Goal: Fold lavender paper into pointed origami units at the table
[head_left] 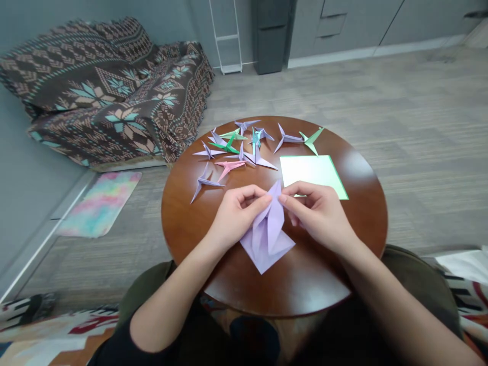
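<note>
Pinching lilac paper (267, 239) two-handed near the round table's rim (278, 311).

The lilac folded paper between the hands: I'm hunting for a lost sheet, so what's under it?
The round wooden table shows around the lower edges of the lilac folded paper; what lies directly beneath it is covered.

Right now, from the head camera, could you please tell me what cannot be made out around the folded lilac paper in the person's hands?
Head view:
- Inner creases of the folded lilac paper: hidden by the left hand and right hand.
- Lower corner of the pale green paper sheet: hidden by the right hand.
- Fine creases of the pink paper figure: too small.
</note>
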A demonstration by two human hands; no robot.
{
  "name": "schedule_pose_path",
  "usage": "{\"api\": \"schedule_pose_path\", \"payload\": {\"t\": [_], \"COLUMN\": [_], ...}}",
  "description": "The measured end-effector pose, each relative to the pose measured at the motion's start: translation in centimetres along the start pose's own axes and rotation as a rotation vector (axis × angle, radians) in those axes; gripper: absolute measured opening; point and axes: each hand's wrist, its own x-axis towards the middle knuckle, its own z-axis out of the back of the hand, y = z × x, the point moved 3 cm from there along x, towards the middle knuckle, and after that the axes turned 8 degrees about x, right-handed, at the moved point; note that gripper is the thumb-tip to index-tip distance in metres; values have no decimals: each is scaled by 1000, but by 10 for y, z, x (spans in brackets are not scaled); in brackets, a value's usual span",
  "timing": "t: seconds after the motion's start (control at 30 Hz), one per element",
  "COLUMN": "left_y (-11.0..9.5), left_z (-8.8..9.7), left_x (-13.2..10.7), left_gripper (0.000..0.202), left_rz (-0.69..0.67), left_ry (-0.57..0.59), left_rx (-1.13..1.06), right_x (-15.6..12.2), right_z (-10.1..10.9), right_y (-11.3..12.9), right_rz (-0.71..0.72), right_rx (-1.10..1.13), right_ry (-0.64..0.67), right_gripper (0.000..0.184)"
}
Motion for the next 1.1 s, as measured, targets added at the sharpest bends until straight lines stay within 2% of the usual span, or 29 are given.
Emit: {"api": "schedule_pose_path", "payload": {"t": [0.17,0.37,0.77,1.1], "left_y": [6,2,-1,4], "left_z": [3,4,3,4], "left_x": [2,1,-1,-1], "left_gripper": [26,21,20,21], "left_rz": [35,19,37,72], "left_ry": [-54,-90,-104,-112], "left_rx": [-2,50,130,64], "right_x": [0,-1,-1,-3], "right_z": [-1,-4,-3,-4], "right_y": [0,-1,-5,-3], "right_rz": [2,-53,-82,-90], "right_rx": [-39,-55,-57,-73], "right_ry": [-4,107,102,129], "right_gripper": [29,34,35,37]}}
